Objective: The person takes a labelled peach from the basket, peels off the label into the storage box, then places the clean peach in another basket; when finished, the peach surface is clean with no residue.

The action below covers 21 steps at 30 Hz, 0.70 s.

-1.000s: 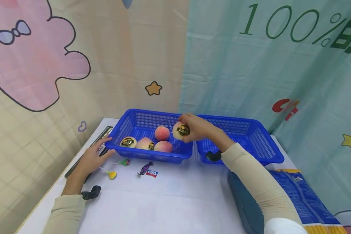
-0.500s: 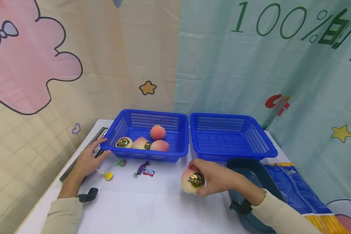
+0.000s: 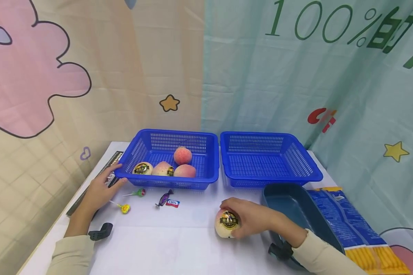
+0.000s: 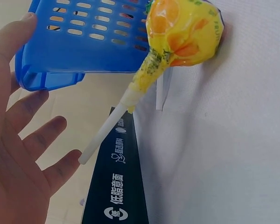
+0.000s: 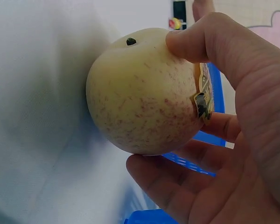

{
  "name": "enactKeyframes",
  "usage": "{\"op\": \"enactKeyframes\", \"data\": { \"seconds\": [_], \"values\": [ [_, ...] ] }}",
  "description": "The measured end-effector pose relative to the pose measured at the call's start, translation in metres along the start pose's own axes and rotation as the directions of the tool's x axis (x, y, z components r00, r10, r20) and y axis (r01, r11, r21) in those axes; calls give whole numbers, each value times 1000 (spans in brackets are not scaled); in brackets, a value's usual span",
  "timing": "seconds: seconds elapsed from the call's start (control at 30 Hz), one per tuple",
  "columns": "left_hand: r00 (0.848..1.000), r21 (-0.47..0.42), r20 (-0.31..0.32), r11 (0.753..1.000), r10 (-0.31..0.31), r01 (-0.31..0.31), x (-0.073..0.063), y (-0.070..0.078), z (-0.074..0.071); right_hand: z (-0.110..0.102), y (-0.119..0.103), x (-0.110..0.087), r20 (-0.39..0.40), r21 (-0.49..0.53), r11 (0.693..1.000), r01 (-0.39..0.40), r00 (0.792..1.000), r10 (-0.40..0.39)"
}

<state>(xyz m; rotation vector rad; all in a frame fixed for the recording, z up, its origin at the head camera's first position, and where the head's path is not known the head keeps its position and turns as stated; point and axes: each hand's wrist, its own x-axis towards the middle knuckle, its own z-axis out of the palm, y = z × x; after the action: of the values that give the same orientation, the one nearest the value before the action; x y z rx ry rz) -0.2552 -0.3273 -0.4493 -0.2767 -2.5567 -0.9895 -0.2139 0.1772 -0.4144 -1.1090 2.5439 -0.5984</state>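
Note:
In the head view, my right hand (image 3: 252, 216) is curled round a pale peach (image 3: 226, 225) with a black-and-gold label, low over or on the white table in front of the baskets. The right wrist view shows my thumb and fingertips on opposite sides of this peach (image 5: 144, 93). My left hand (image 3: 99, 189) rests with spread fingers at the near left corner of the left blue basket (image 3: 172, 183). Inside that basket lie a reddish peach (image 3: 182, 156) and several more, including a labelled peach (image 3: 142, 168). In the left wrist view, a yellow lollipop (image 4: 184, 32) is near my left fingers.
A second blue basket (image 3: 272, 179) stands to the right. Before it are a dark blue-green tray (image 3: 292, 202) and a blue-and-yellow packet (image 3: 344, 217). A green lollipop (image 3: 140, 192), a purple candy (image 3: 164, 198) and a black box (image 3: 106, 168) lie toward the left.
My right hand has brought the labelled peach from above the left basket's right end down toward the table in front. My left hand stays at the basket corner; the head view has shifted slightly.

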Motion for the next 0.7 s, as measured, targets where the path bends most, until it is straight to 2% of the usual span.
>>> {"op": "enactKeyframes", "data": {
  "seconds": [0.23, 0.3, 0.37, 0.4, 0.43, 0.47, 0.5, 0.53, 0.57, 0.6, 0.63, 0.67, 0.7],
  "values": [
    [999, 15, 20, 999, -31, 31, -1, 1, -2, -2, -3, -4, -13, 64, 998, 0, 1000, 1],
    [1000, 35, 20, 999, -19, 19, -1, 3, -3, -5, -3, -6, -4, 74, 997, -17, 1000, 18],
    [999, 57, -21, 997, 44, -43, -1, 12, -2, -9, -3, -8, 2, 91, 995, -47, 999, 47],
    [993, 63, -55, 993, 104, -101, -1, 20, 0, -12, -3, -9, -3, 105, 993, -60, 998, 60],
    [981, 60, -88, 984, 173, -168, -1, 32, 4, -15, -2, -10, -13, 117, 990, -74, 997, 76],
    [962, 51, -119, 969, 246, -241, -1, 46, 9, -18, -2, -10, -26, 129, 988, -87, 996, 91],
    [944, 27, -132, 954, 301, -300, -3, 65, 16, -21, -1, -10, -41, 145, 985, -95, 994, 101],
    [930, -11, -116, 936, 348, -351, -7, 84, 26, -24, 1, -9, -57, 155, 983, -97, 993, 107],
    [923, -64, -65, 922, 379, -383, -12, 105, 38, -26, 2, -9, -71, 164, 982, -95, 992, 108],
    [918, -122, 15, 912, 396, -391, -17, 124, 51, -28, 4, -8, -81, 166, 981, -96, 991, 111],
    [914, -188, 123, 913, 388, -362, -24, 143, 66, -29, 5, -7, -88, 161, 982, -95, 990, 110],
    [899, -244, 241, 920, 365, -308, -32, 159, 81, -29, 6, -6, -92, 158, 983, -92, 990, 107],
    [875, -277, 357, 932, 327, -235, -38, 172, 97, -29, 7, -5, -94, 154, 984, -89, 990, 104]
  ]
}}
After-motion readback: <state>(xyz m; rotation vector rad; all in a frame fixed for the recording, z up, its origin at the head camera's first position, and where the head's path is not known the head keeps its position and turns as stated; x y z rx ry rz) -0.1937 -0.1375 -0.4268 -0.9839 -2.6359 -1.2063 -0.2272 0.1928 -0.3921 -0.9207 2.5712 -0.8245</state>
